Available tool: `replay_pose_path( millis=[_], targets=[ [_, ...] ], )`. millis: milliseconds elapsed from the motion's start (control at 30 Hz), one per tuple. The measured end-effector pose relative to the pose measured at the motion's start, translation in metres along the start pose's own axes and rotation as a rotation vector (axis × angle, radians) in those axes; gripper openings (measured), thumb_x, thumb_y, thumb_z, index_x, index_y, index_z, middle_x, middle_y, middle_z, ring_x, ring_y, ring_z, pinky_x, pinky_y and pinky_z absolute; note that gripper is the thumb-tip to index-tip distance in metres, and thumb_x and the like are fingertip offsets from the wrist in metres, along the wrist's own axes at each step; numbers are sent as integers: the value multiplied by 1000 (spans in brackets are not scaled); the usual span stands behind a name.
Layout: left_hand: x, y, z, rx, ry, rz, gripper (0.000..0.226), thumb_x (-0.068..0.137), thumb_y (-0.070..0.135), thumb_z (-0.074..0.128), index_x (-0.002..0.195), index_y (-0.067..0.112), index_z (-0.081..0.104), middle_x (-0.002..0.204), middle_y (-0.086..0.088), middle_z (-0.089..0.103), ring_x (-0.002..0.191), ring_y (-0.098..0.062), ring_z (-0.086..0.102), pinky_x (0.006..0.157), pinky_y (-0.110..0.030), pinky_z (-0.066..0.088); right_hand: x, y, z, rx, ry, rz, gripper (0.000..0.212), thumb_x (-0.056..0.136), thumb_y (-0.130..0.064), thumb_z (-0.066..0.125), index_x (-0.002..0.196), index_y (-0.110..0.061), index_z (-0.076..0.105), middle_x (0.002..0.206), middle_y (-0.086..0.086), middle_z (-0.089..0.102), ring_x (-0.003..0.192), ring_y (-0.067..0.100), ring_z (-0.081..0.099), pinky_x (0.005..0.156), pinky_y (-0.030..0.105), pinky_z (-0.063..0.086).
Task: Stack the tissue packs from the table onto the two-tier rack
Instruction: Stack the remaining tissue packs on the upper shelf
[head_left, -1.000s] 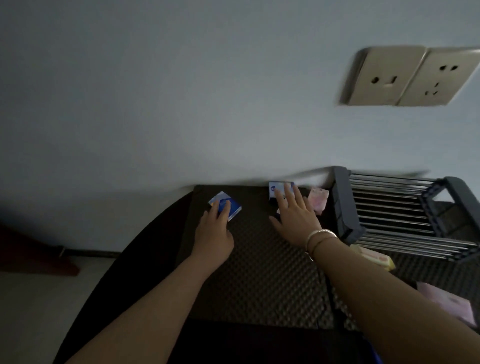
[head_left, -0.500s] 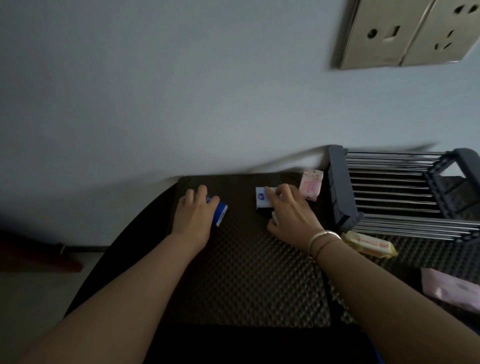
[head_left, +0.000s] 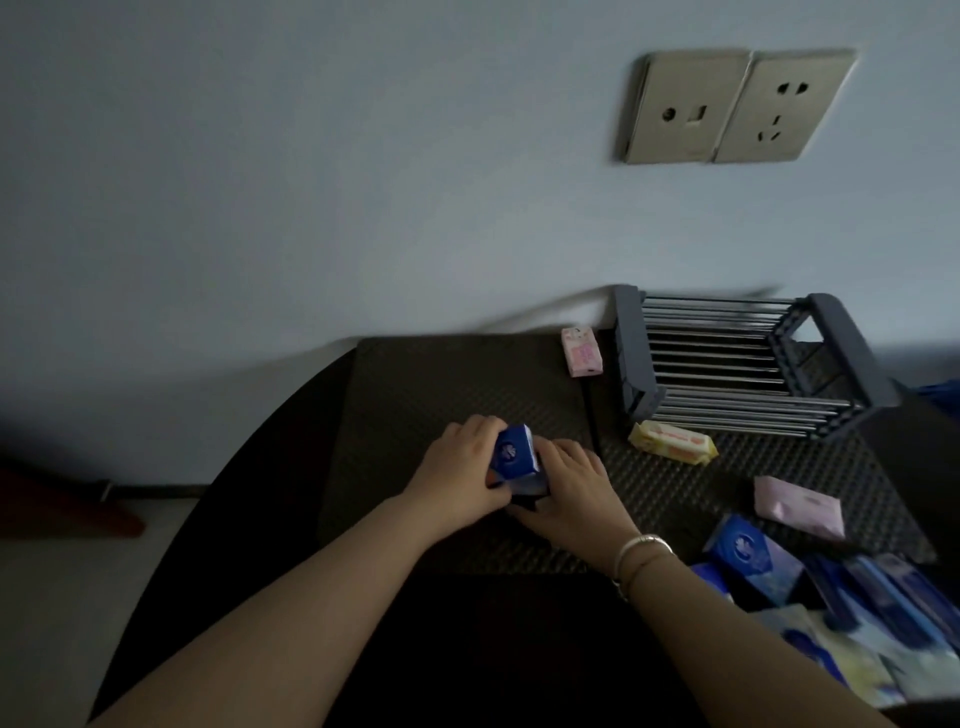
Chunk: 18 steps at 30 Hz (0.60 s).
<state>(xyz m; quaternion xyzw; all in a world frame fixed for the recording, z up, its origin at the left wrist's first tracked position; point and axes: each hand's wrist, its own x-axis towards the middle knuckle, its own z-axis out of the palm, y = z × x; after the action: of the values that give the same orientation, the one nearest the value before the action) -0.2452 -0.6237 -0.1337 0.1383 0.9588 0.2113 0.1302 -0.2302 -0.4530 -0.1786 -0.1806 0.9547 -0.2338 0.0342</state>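
The blue tissue packs (head_left: 514, 460) sit low over the dark tabletop (head_left: 447, 374), pressed between the left hand (head_left: 457, 467) and right hand (head_left: 571, 488), each grip curled onto them. The two-tier rack (head_left: 727, 364) looks bare, so stacking seems barely begun; pink (head_left: 582, 351), yellow (head_left: 672, 441) and other packs wait around it.

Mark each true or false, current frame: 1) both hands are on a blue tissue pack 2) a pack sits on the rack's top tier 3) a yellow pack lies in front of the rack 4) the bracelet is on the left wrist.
1) True: the left hand and right hand hold the blue tissue pack between them.
2) False: the two-tier rack shows bare top bars.
3) True: the yellow pack lies on the mat there.
4) False: the bracelet is on the right wrist.
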Motion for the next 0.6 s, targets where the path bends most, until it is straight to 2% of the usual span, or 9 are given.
replay_pose_path(
  millis=[133,200,267,367,467,533,600],
  targets=[
    [-3,7,13,127,-120,5,62,81,26,69,134,20,37,136,0,42,123,-20,39,101,-40,40,-27,9,-14,-7,-42,66,91,73,-64,60,146,-27,21,152,-9,26,141,10,17,119,36,11],
    [-4,10,20,255,-93,7,64,82,26,68,137,19,36,137,-1,40,124,-22,38,101,-39,41,-44,17,-21,-50,-129,51,93,75,-60,60,149,-27,15,156,-7,16,144,12,10,120,37,5],
    [-6,15,27,338,-31,-34,64,83,28,68,138,18,36,136,-3,39,123,-23,40,100,-37,42,-61,23,-21,-102,-197,37,89,78,-50,60,150,-26,13,157,-6,12,145,13,10,120,35,3],
    [-17,18,34,248,-15,-160,62,80,29,72,132,16,40,130,-4,38,116,-20,45,95,-35,45,-82,23,-15,-179,-106,16,72,83,-41,60,145,-26,26,147,-5,33,136,14,29,116,30,15],
    [-42,21,34,57,-6,-201,58,77,25,75,124,15,43,125,-4,38,112,-19,48,92,-34,47,-97,9,-13,-86,17,105,58,83,-42,62,135,-24,42,129,-4,49,122,15,42,105,28,29],
    [-64,27,27,-125,38,-174,53,77,21,75,120,14,44,123,-5,41,108,-18,51,90,-31,46,-108,-8,-20,135,95,236,51,85,-37,64,130,-23,45,123,-3,55,113,13,48,96,27,39],
    [-89,41,12,-334,87,-146,52,78,20,75,121,15,46,124,-4,46,107,-13,52,89,-27,44,-123,-34,-37,555,121,369,44,89,-28,63,128,-24,43,121,0,57,103,6,54,85,21,46]
  ],
)
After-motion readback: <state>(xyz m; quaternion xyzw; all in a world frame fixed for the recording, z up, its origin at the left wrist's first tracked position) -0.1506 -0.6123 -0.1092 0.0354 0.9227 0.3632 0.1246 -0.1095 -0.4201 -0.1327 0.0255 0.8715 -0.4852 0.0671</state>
